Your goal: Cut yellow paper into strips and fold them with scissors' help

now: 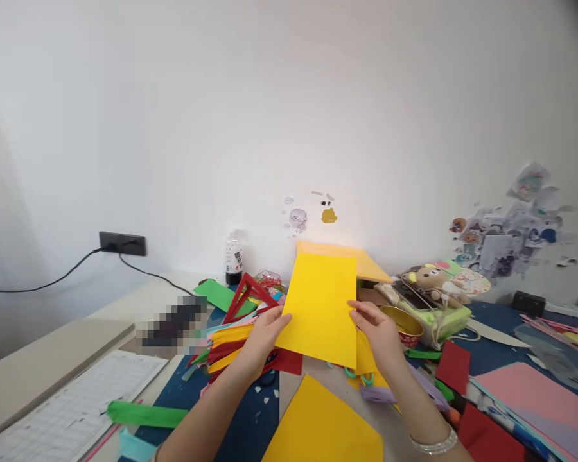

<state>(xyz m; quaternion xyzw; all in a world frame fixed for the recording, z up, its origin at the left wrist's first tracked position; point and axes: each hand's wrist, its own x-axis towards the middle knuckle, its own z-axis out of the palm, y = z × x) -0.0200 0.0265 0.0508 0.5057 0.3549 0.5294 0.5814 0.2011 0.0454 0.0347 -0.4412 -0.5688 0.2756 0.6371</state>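
A flat yellow sheet of paper is raised above the desk, tilted toward me. My left hand pinches its lower left edge between thumb and fingers. On the right edge, my right hand grips the same sheet, thumb and fingertips at its border. Below lies a second yellow paper piece with a pointed top. Strips of red and orange paper sit beside my left hand. Near my right forearm is a purple strip, and turquoise scissor handles show under the raised sheet.
A bottle stands by the wall. At the right are a gold-lined tin, a plush toy, red paper and pink paper. A printed sheet and a green strip lie at the left.
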